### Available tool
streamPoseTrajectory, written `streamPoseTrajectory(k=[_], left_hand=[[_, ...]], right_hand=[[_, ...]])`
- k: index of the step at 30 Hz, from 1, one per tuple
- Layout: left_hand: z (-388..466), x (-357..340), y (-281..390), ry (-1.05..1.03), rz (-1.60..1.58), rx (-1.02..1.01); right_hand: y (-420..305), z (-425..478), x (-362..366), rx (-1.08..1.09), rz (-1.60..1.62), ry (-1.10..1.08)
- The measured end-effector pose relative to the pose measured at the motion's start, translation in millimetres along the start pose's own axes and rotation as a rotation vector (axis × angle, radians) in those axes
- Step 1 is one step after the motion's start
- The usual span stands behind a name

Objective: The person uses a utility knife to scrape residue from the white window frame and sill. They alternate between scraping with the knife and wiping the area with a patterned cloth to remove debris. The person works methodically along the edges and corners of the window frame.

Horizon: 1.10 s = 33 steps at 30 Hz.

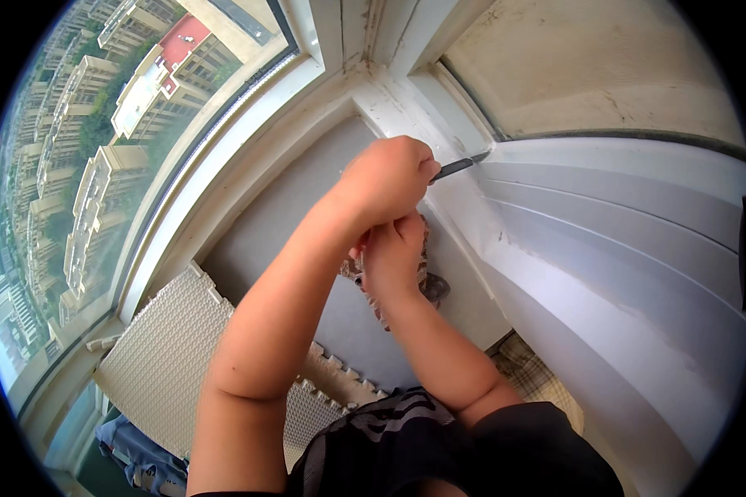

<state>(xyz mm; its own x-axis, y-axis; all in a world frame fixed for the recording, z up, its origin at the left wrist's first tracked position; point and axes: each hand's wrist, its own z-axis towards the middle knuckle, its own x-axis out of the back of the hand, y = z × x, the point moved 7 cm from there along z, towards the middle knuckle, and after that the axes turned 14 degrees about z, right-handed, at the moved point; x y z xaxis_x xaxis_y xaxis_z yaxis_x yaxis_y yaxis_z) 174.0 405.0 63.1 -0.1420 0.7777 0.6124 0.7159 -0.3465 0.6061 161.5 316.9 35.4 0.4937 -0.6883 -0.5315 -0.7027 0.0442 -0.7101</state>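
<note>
My left hand (395, 174) is closed around a slim dark-handled blade tool (454, 168), perhaps a utility knife. Its tip points right and meets the inner corner of the white window frame (466, 127), where frame and wall panel join. Just below the left wrist is my right hand (398, 248), with its fingers curled and mostly hidden. Whether it grips anything I cannot tell. Behind it shows a brown mottled thing (424, 248), largely covered by the hand and forearm. A dark rounded object (436, 287) lies beside the right wrist on the grey surface (360, 323).
White textured interlocking foam mats (168, 348) lean and lie at the left. A tall window (118, 155) on that side overlooks buildings far below. White ridged panelling (609, 242) rises at the right. Plaid cloth (531, 366) and a blue fabric item (140, 453) are lower down.
</note>
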Motion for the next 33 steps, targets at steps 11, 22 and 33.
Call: streamPoseTrajectory(k=[11,22,33], left_hand=[[30,24,6,-0.392,0.065,-0.081],[15,3,-12,-0.177,-0.255,0.025],[-12,-19,-15,-0.014,-0.522,0.154]], right_hand=[[-3,24,-42,0.152,0.204,0.06],[0,13,-10,0.129,-0.02,0.106],[-6,-12,11,0.046,-0.242,0.009]])
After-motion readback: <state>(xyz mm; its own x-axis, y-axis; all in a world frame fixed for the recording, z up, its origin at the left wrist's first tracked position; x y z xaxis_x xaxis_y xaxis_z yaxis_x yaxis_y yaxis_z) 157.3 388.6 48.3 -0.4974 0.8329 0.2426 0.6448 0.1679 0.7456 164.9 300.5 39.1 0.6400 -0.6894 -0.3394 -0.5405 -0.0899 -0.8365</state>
